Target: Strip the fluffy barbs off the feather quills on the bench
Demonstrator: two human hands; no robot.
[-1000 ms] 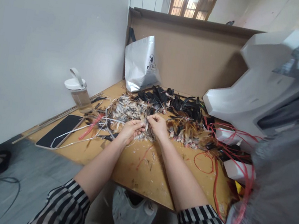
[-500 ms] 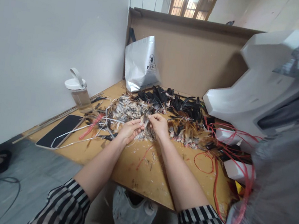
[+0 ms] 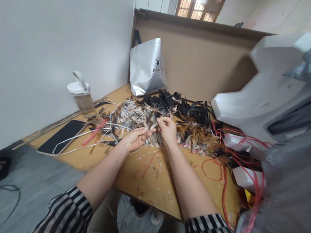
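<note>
Over the pile of feathers, my left hand [image 3: 136, 138] is closed in a pinch at its fingertips. A small pale feather [image 3: 153, 125] shows between the two hands, partly covered by fingers. My right hand [image 3: 167, 130] pinches at the same feather from the right, thumb and forefinger pressed together. Behind and left of the fingers lie speckled pale feathers [image 3: 131, 113]. Black feathers [image 3: 193, 112] are heaped farther back, and brown-gold feathers [image 3: 198, 138] lie to the right of my right hand.
A phone [image 3: 61, 137], a lidded cup [image 3: 81, 96] and white strips lie left on the wooden table [image 3: 148, 185]. A silver bag [image 3: 147, 67] leans against the cardboard [image 3: 203, 61] behind. Red string [image 3: 224, 188] and white power strips [image 3: 248, 178] are on the right.
My left fingertips have moved slightly right and my right hand has turned a little. The pale feather shows a bit more between them. The surrounding things stay where they were.
</note>
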